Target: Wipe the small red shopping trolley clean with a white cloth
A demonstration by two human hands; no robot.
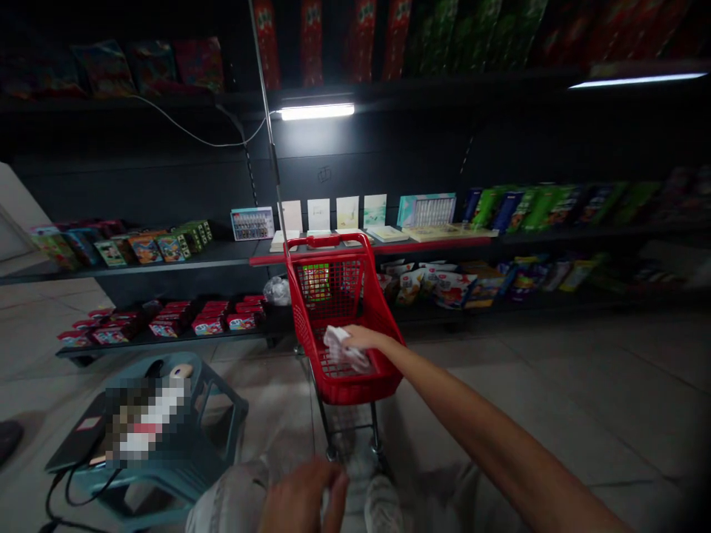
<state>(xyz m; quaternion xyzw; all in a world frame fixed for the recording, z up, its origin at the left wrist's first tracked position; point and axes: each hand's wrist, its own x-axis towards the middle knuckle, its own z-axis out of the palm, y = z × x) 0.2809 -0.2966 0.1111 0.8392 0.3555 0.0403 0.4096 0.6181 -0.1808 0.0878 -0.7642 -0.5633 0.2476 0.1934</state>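
A small red shopping cart (383,311) stands on the tiled floor in front of me. My right hand (361,340) reaches over its right rim and is closed on a crumpled white cloth (340,346) inside the basket. A green and red packet (316,281) lies at the far end of the cart. My left hand (303,496) rests low near my knees, fingers curled, blurred; what it holds, if anything, is hidden.
Dark shelves (211,255) run across the back with boxes, cards and snack bags. A grey-blue plastic stool (222,422) with a laptop and cables sits at the left. A thin metal pole (272,148) rises behind the cart. Lit strip lamps hang under the upper shelves.
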